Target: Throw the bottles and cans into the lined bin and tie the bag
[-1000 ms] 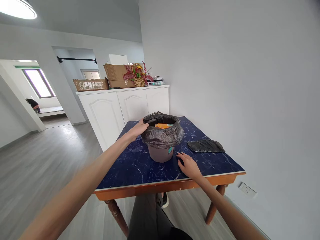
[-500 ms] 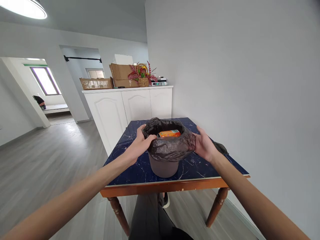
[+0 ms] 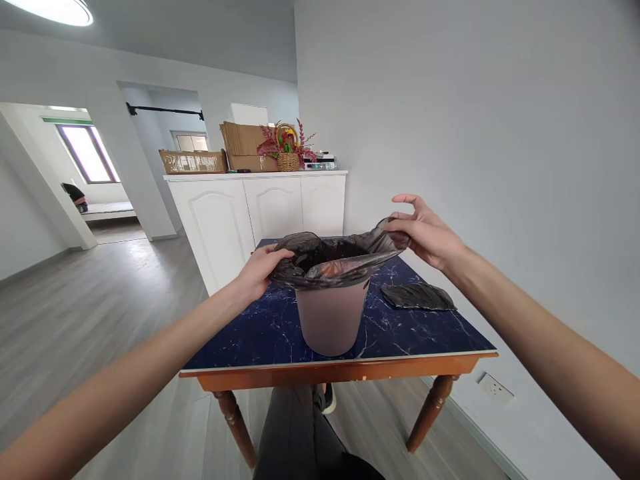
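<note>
Black bag (image 3: 350,270) lines the bin (image 3: 330,320) on the near part of the table (image 3: 245,340), its mouth spread wide between two hands. Biggest from where I stand is the pale grey wall (image 3: 475,133) along the table's right side, then the white cabinet (image 3: 215,220) past the far edge. Next comes the table itself, with its dark blue marbled top over orange-brown wood. Cardboard boxes (image 3: 245,150) sit on the cabinet. Close to the middle of the table's front edge, the pinkish-grey bin stands upright. The bag covers its rim; on the right the bag's edge stretches up and outward, and a dark slot shows below it in the bin's wall. Right of the bin, apart from it, lies a flat piece of black plastic (image 3: 419,297). The person's left hand (image 3: 263,268) is closed on the bag's left edge, thumb over the mouth, the other fingers mostly hidden. Their right hand (image 3: 425,233) pinches the raised right edge, thumb and fingers nearly together, one finger sticking out free above. Smallest is a reddish-orange patch (image 3: 331,269) at the bag's front; what it belongs to, I can't make out.
</note>
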Motion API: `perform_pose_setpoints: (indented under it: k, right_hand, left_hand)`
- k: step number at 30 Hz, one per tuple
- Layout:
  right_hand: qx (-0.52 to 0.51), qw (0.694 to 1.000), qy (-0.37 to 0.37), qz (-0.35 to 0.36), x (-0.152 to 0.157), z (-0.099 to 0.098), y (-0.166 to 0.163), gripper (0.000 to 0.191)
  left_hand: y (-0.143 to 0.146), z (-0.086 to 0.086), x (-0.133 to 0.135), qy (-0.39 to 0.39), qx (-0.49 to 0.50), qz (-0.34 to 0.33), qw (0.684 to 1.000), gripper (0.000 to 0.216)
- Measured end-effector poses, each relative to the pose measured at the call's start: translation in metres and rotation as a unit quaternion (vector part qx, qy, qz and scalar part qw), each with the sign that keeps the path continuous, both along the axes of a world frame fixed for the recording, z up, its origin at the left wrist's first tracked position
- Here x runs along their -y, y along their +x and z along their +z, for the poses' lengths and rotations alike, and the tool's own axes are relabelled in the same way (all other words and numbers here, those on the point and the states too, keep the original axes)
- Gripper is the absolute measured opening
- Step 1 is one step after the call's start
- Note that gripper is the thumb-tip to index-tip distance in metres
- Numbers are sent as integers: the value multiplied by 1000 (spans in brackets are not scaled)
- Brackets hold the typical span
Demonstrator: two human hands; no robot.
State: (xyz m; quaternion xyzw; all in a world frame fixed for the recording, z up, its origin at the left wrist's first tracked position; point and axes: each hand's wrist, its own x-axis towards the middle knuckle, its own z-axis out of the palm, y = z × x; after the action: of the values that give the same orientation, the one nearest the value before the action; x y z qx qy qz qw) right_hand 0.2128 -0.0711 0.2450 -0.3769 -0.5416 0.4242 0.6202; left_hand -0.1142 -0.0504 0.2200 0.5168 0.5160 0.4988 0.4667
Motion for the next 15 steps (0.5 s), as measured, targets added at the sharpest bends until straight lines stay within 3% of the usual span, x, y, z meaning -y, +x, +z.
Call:
perform_pose_setpoints:
  k: [4,8,11,15]
  right_hand:
    - [5,995,87,-56,3,15,9,58]
    - [-34,981,146,-120,9,15,24,41]
    - [-81,973,171,-134,19,0,37,41]
    - [-133,970,151,-135,37,-35,53,39]
  left_hand:
    - [0,21,-2,113,5,58,992,53]
    - [2,41,6,242,34,71,967,42]
    - [-2,45,17,300,37,102,948,33]
    - [-17,33,37,352,-1,112,929,28]
